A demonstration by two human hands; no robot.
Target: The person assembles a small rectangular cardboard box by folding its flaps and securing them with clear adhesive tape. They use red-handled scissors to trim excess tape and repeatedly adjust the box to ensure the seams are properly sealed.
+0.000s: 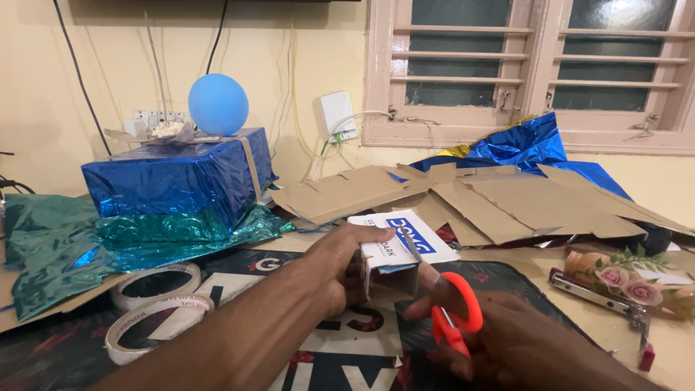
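1. At the centre of the table, over a dark printed mat point(507, 289), a small white-and-blue cardboard box point(394, 253) with a dull brown inside was held up off the surface, its open end toward the camera.
2. The left hand point(337, 268) gripped the box from the left: the thumb lay curled over the top flap, and the other fingers were hidden behind the box wall.
3. The right hand point(499, 340) held scissors point(449, 304) with glossy orange plastic loops, its fingers threaded through and closed around them; the thin metal blades rose against the box's right edge, just beside the left thumb tip.
4. To the left lay two flat rolls of pale tape point(156, 297), near crinkled green foil point(51, 246).
5. Behind stood a gift box wrapped in shiny blue foil point(181, 177), with a smooth round blue balloon point(218, 103) above it.
6. Flattened brown cardboard sheets point(463, 199) were spread at the back right.
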